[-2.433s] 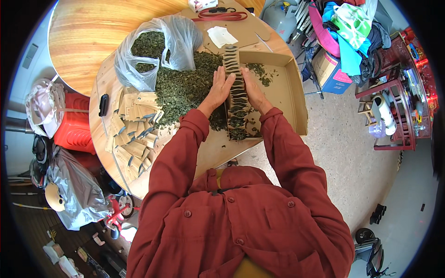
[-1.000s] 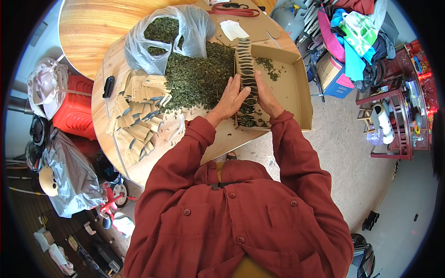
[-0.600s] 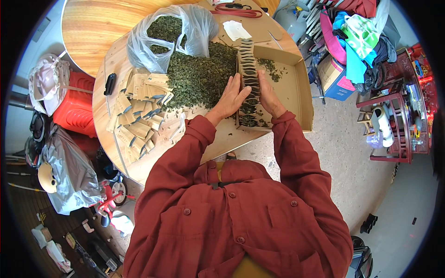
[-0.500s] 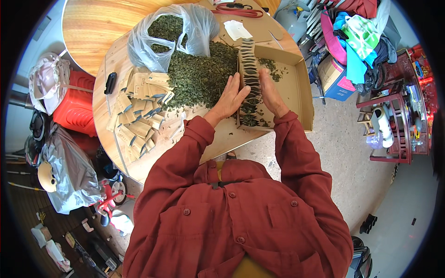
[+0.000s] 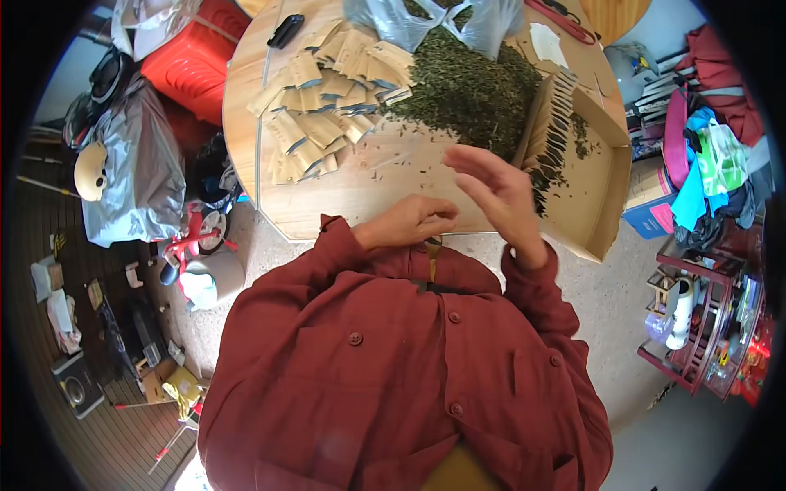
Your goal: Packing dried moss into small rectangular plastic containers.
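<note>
The left hand bends its fingers loosely near the surface's front edge; whether they pinch anything, I cannot tell. The right hand holds its fingers straight, thumb parted wide, beside the cardboard box, where upright packets line the left wall.

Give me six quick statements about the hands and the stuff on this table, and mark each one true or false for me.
1. The right hand is nearer the cardboard tray than the left hand is. True.
2. A row of packets lines the tray's left side. True.
3. The left hand is inside the tray. False: it is by the near edge of the table.
4. The packet pile lies left of the loose leaves. True.
5. The plastic bag is red. False: the plastic bag is whitish and see-through.
6. The tray holds no leaves. False: some are scattered inside.
</note>
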`<state>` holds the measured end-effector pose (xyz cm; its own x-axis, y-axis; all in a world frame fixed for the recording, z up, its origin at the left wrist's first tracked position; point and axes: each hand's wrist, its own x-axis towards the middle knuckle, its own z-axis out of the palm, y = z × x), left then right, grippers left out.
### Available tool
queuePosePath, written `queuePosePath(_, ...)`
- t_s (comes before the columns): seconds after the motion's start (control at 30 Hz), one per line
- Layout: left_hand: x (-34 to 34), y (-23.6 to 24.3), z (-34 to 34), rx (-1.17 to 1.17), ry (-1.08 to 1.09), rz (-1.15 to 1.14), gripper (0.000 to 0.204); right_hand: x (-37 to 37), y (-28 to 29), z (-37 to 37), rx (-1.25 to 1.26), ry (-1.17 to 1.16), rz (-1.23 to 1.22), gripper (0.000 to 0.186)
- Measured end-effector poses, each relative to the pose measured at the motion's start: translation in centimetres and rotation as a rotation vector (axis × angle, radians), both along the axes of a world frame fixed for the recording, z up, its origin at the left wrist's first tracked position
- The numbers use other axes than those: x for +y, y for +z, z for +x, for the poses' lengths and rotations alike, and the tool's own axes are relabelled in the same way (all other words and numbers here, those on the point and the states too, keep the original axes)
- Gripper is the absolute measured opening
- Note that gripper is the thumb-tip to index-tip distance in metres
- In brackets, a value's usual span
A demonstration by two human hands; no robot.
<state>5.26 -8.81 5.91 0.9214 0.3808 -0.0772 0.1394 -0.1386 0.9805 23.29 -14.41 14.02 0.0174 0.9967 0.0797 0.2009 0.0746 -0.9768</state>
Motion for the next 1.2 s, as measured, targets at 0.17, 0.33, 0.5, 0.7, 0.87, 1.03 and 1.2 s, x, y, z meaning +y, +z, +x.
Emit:
queuePosePath(0.17,-0.9,-1.9,-4.2,0.062,0.047,-0.140,0.031,5.2,-8.6,-3.4,-0.251,0.043,0.017,0.034)
queuePosePath(0.33,-0.7,-2.6,-7.5,0.022,0.160,-0.106,0.030,10.3,-12.8,-7.3,-0.581,0.022,0.414,0.027)
queuePosePath(0.5,-0.2,-2.4,-10.4,0.024,0.262,-0.141,0.030,14.3,-14.0,-9.0,-0.998,0.088,0.515,0.021)
queuePosePath(0.7,0.4,-2.3,-13.0,0.067,0.331,-0.157,0.029,15.9,-15.1,-9.8,-1.323,0.179,0.535,0.018)
queuePosePath(0.87,0.8,-2.5,-13.9,0.062,0.334,-0.135,0.029,15.5,-14.9,-9.8,-1.348,0.175,0.599,0.015)
queuePosePath(1.03,1.9,-2.3,-14.1,0.045,0.443,0.074,0.032,12.3,-12.0,-8.4,-1.145,0.031,0.523,0.008)
queuePosePath(1.2,4.8,-0.6,-12.5,0.033,0.595,0.680,0.057,8.9,-7.8,-6.7,-0.648,-0.213,0.139,0.009)
